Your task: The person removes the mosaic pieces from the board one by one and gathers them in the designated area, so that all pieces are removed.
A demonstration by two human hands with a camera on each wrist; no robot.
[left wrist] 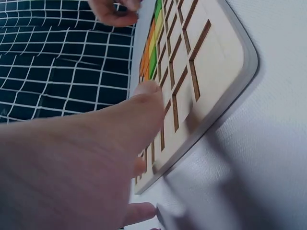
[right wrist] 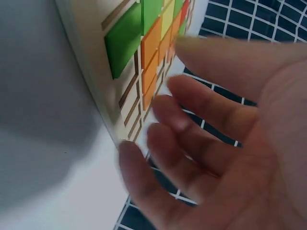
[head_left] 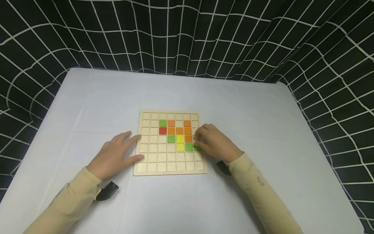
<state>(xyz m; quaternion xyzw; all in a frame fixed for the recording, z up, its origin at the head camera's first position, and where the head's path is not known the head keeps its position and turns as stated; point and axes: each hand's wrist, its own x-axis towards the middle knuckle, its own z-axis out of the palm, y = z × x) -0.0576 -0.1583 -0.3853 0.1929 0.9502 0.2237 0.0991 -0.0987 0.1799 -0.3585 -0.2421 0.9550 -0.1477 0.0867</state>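
A pale wooden grid board (head_left: 157, 157) lies flat on the table. Green, yellow, orange and red square tiles sit in its middle and right cells, among them a red tile (head_left: 162, 130) and a yellow tile (head_left: 180, 147). My left hand (head_left: 112, 157) is at the board's left edge, fingers spread, the thumb over the near left cells. Above the right edge, my right hand (head_left: 214, 142) has loosely bent fingers, and nothing shows between them in the right wrist view. Next to its thumb lies a green tile (right wrist: 123, 40) in an edge cell, partly hidden in the head view.
A white cloth-covered table (head_left: 257, 113) surrounds the board. Black curtains with a white grid (head_left: 175, 35) hang behind it and at both sides. Black wrist devices show below each sleeve, one under the left wrist (head_left: 107, 191).
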